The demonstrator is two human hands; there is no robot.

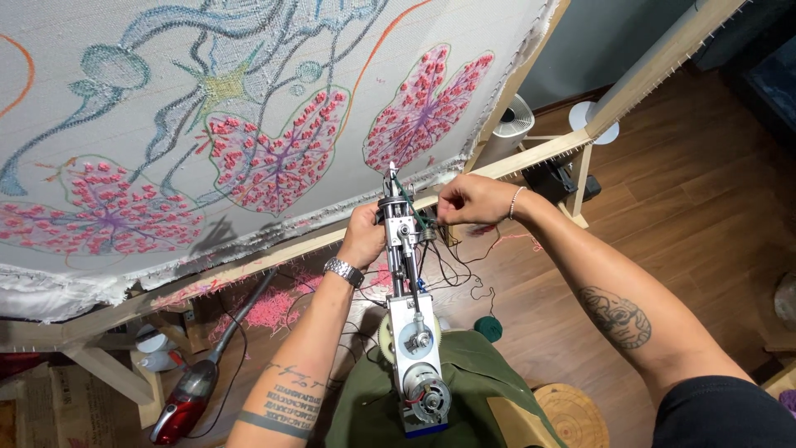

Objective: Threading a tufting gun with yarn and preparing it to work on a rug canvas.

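Fabric (249, 91) stretched on a wooden frame (249, 270) is filling the upper left, showing pink leaf shapes outlined in green and grey-blue swirling lines. Taking the tufting gun (410, 315) at the centre as the landmark: far to its lower left, a red handheld vacuum (186, 398) is lying on the wooden floor (705, 207), with pink yarn scraps (265, 311) between it and the gun. Just left of the gun's upper shaft, the left hand (362, 236), wearing a metal wristwatch (342, 270), is wrapping closed around the gun's body and holding it upright. The gun itself is resting over the person's lap, motor end lowest, needle tip pointing at the frame's lower bar. Green yarn (412, 207) is running along the gun's upper end. Just right of the needle end, the right hand (468, 201) is pinching closed on that yarn, fingers curled. Below and right of the gun's middle, a dark green yarn ball (488, 328) is sitting on the floor. Further right and above, a white fan (510, 124) is standing behind the frame.
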